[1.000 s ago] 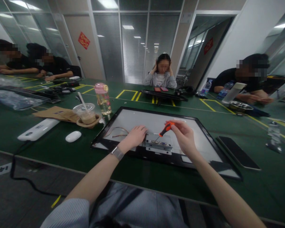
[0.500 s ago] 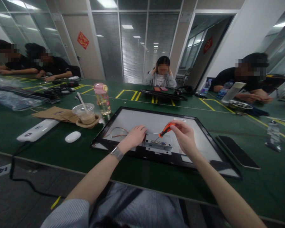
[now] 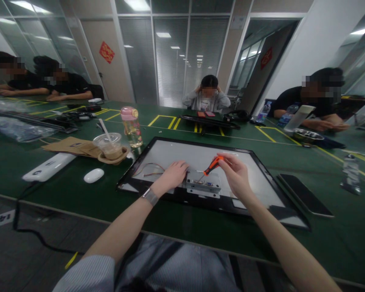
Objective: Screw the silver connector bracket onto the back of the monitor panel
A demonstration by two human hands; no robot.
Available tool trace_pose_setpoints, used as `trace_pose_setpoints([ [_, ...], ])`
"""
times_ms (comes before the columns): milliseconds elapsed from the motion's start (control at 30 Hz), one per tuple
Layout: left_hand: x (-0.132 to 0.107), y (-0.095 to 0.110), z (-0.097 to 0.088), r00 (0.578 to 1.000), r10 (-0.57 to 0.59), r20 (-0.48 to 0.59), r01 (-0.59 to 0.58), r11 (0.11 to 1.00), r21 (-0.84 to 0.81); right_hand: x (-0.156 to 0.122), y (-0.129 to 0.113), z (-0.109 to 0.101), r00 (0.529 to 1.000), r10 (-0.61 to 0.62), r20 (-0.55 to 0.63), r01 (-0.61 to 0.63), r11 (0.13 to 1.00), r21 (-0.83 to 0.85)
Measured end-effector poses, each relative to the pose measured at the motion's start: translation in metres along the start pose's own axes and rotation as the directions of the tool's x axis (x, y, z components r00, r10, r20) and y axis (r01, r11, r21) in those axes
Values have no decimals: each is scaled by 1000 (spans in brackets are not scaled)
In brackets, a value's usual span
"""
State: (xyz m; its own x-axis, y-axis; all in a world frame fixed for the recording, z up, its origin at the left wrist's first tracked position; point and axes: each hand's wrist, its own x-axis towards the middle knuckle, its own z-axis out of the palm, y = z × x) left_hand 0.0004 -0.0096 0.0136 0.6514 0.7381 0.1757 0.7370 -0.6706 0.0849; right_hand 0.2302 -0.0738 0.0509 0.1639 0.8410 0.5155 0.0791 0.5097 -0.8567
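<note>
A large flat display panel [image 3: 182,150] with a black frame lies on the table in front of me. Near its front edge is a metal bracket [image 3: 200,188] carrying a row of connectors. My right hand [image 3: 236,173] is closed around the handle of an orange and black screwdriver [image 3: 213,165], which tilts down to the left with its tip at the connectors. My left hand [image 3: 174,174] lies flat with fingers stretched out, its fingertips at the bracket's left end. Thin cables [image 3: 153,169] run across the panel left of that hand.
To the left are a plastic drink cup [image 3: 109,147] in a cardboard holder, a pink-lidded bottle [image 3: 131,126], a white mouse [image 3: 93,175] and a long white device [image 3: 50,166]. On the right lies a black phone-like slab [image 3: 305,194]. Several people sit around the table.
Both hands and the screwdriver stay in nearly the same place. Across the table, a person's head and arms have shifted slightly.
</note>
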Motion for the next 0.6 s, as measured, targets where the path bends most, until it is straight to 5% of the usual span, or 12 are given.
trace_pose_setpoints([
  [600,1,-3,4,1000,7,-16,-7,1000,-7,1,4,0,999,2,-40,-2,1000,-9],
])
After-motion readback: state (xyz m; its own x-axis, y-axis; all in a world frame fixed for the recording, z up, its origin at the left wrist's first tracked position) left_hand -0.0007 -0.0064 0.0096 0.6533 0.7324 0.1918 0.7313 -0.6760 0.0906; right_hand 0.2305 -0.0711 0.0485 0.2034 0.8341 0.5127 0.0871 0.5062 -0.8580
